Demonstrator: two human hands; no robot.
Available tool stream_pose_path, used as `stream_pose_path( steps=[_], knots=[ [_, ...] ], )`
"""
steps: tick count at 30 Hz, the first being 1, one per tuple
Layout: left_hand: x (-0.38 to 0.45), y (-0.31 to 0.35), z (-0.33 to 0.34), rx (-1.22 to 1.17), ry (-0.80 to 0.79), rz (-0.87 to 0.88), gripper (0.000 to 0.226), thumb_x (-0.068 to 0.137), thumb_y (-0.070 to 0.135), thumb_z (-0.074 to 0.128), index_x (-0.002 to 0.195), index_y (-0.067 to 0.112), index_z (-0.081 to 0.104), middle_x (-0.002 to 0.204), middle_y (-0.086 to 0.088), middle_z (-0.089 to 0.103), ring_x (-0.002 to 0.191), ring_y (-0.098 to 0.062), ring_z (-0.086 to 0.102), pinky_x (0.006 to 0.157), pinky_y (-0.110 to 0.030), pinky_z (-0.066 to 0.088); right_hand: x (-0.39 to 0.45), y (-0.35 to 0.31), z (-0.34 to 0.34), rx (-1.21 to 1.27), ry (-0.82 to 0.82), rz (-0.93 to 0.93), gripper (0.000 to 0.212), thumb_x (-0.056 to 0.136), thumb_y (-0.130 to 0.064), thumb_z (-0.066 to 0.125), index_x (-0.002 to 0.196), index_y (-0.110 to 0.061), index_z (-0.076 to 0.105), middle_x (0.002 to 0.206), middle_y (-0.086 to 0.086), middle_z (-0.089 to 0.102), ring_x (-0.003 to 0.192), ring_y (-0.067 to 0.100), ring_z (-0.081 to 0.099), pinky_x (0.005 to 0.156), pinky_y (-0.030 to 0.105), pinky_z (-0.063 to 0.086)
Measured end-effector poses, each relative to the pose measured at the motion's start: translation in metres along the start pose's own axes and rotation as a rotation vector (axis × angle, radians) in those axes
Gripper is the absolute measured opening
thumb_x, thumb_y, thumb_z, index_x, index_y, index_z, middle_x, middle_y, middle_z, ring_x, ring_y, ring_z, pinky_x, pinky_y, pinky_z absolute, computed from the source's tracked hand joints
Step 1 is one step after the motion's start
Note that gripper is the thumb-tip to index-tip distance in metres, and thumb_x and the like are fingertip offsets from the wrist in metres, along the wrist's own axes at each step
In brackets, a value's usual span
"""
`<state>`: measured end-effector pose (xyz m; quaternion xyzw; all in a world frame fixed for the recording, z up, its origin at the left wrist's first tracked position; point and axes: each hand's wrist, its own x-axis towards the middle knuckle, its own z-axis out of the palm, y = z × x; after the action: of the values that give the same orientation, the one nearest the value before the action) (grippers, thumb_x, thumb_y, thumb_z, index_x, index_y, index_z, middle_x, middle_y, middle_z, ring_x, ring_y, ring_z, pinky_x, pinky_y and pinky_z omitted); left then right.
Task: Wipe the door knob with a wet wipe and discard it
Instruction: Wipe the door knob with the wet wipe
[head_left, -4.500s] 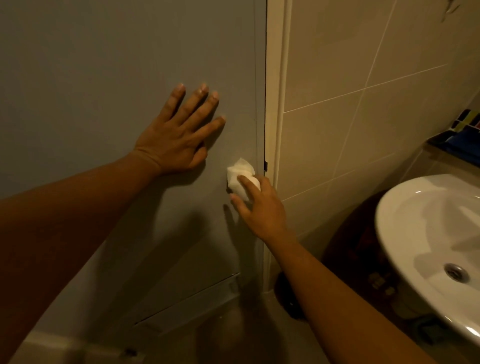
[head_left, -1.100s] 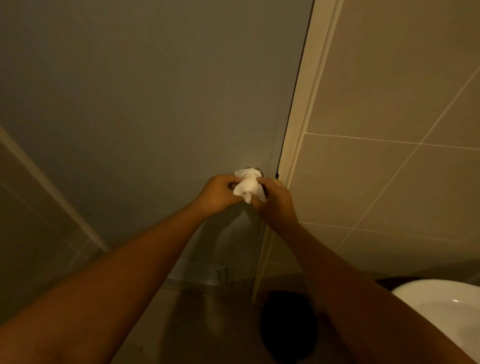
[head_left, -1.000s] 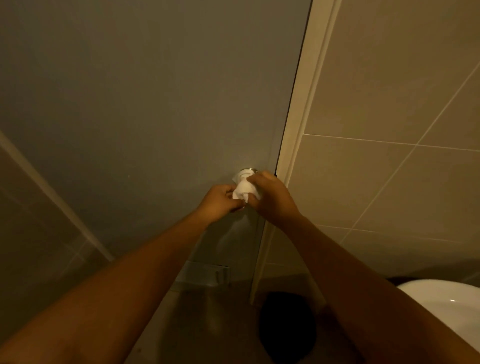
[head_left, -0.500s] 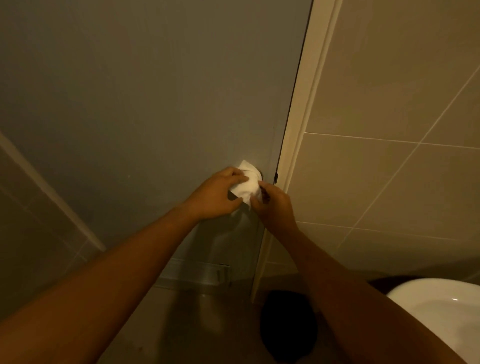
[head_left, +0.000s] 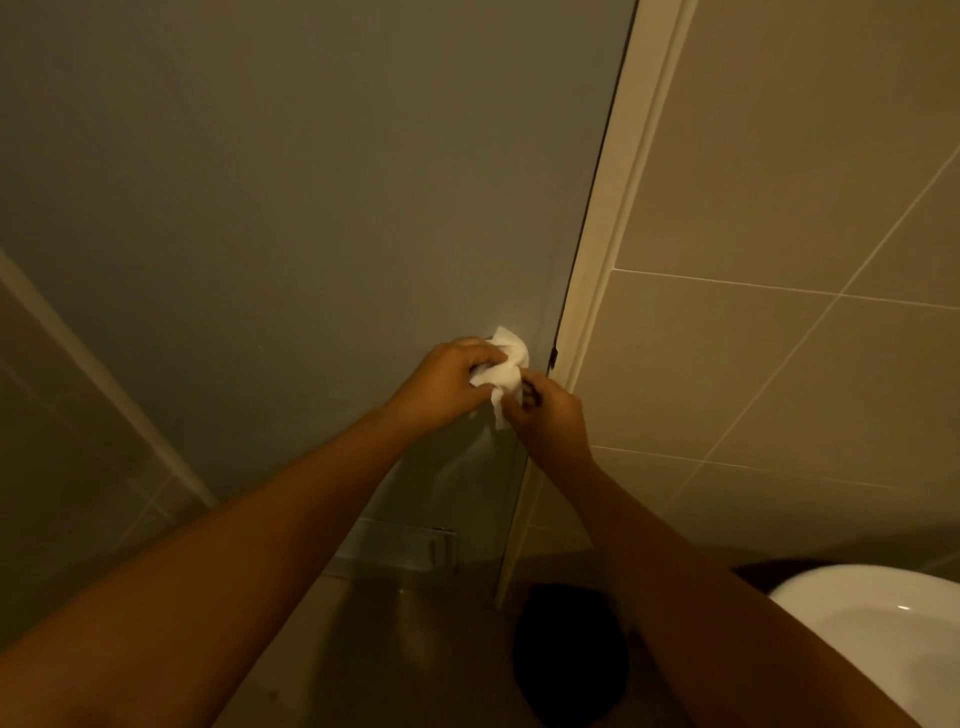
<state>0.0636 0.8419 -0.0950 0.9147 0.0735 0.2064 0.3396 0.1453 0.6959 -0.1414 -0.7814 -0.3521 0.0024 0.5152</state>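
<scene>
Wiping the hidden knob at frame centre, I have both hands, left hand (head_left: 447, 382) and right hand (head_left: 550, 415), pinching the wet wipe (head_left: 501, 371); next, find a bin.

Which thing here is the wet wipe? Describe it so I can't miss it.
Follow the grey door to its right edge beside the pale frame. There the left hand and right hand meet, pinching the wet wipe: the only crumpled white thing there.

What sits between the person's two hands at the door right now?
In the head view, the crumpled white wet wipe lies between the left hand and right hand, both pinching it. It covers the door knob, which is hidden.
</scene>
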Motion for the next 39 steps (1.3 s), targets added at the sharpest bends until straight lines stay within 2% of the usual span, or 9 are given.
stream_pose_path(
  steps=[2,6,11,15,19,23,28,34,39],
  knots=[
    [0.000,0.000,-0.001,-0.015,-0.012,-0.042,0.046,0.078,0.015,0.076,0.123,0.009,0.067,0.118,-0.007,0.066,0.103,-0.009,0.057,0.088,-0.017,0.043,0.000,-0.001,0.002,0.020,-0.002,0.044,0.028,0.087,-0.030,0.069,0.111,-0.017,0.068,0.094,-0.001,0.071,0.083,0.012,0.065,0.081,0.034,0.056],
    [-0.007,-0.008,0.004,-0.183,0.025,-0.264,0.047,0.075,0.019,0.080,0.120,0.010,0.069,0.112,-0.008,0.073,0.095,-0.014,0.067,0.086,-0.029,0.055,0.013,-0.006,-0.007,-0.170,-0.056,-0.118,0.043,0.083,-0.031,0.072,0.119,-0.010,0.062,0.111,0.006,0.064,0.095,0.016,0.058,0.082,0.024,0.048],
    [-0.015,-0.010,0.020,-0.455,0.037,-0.454,0.043,0.080,0.007,0.075,0.122,0.003,0.066,0.105,-0.019,0.074,0.096,-0.030,0.072,0.093,-0.048,0.056,0.026,-0.013,-0.009,-0.295,-0.105,-0.257,0.040,0.081,-0.020,0.071,0.118,-0.009,0.064,0.116,0.012,0.062,0.102,0.024,0.059,0.084,0.028,0.047],
    [-0.014,-0.001,0.016,-0.321,0.128,-0.323,0.047,0.078,0.009,0.077,0.124,0.005,0.066,0.118,-0.013,0.070,0.106,-0.023,0.068,0.096,-0.037,0.054,0.008,-0.005,-0.005,-0.046,-0.002,-0.078,0.040,0.083,-0.025,0.073,0.119,-0.010,0.064,0.108,0.005,0.065,0.092,0.014,0.060,0.080,0.023,0.051],
    [-0.003,0.008,0.007,-0.117,0.043,-0.108,0.041,0.076,0.004,0.075,0.117,0.004,0.070,0.120,-0.011,0.066,0.110,-0.018,0.061,0.098,-0.026,0.047,-0.005,-0.003,0.008,0.093,0.019,0.090,0.029,0.089,-0.021,0.067,0.117,-0.016,0.067,0.098,0.003,0.071,0.086,0.018,0.065,0.078,0.031,0.052],
    [-0.004,0.001,0.004,-0.194,0.044,-0.237,0.047,0.072,0.007,0.080,0.118,0.007,0.070,0.117,-0.011,0.069,0.104,-0.019,0.065,0.093,-0.030,0.051,0.003,-0.009,-0.003,-0.066,0.003,0.005,0.034,0.085,-0.025,0.071,0.116,-0.012,0.066,0.102,0.005,0.069,0.090,0.018,0.063,0.077,0.026,0.047],
    [-0.017,-0.007,0.020,-0.272,-0.006,-0.488,0.027,0.080,0.013,0.074,0.104,0.001,0.072,0.094,-0.026,0.072,0.078,-0.023,0.066,0.084,-0.045,0.057,0.028,-0.027,-0.015,-0.370,-0.148,-0.262,0.039,0.082,-0.015,0.070,0.120,-0.010,0.065,0.118,0.011,0.062,0.106,0.026,0.058,0.086,0.026,0.043],
    [-0.020,0.002,0.019,-0.318,0.151,-0.352,0.036,0.081,0.008,0.072,0.117,0.009,0.070,0.100,-0.003,0.072,0.084,-0.008,0.066,0.074,-0.015,0.052,0.017,-0.016,-0.014,-0.117,-0.052,-0.122,0.036,0.083,-0.020,0.073,0.116,-0.009,0.067,0.112,0.010,0.064,0.094,0.012,0.057,0.080,0.012,0.044],
    [-0.009,0.006,0.008,-0.160,0.099,-0.213,0.039,0.082,0.005,0.070,0.122,0.006,0.068,0.122,-0.013,0.067,0.105,-0.015,0.063,0.087,-0.015,0.044,0.001,-0.008,-0.005,0.143,-0.030,0.147,0.023,0.085,-0.016,0.068,0.108,-0.014,0.071,0.096,0.005,0.071,0.086,0.022,0.068,0.085,0.043,0.057]
  ],
)
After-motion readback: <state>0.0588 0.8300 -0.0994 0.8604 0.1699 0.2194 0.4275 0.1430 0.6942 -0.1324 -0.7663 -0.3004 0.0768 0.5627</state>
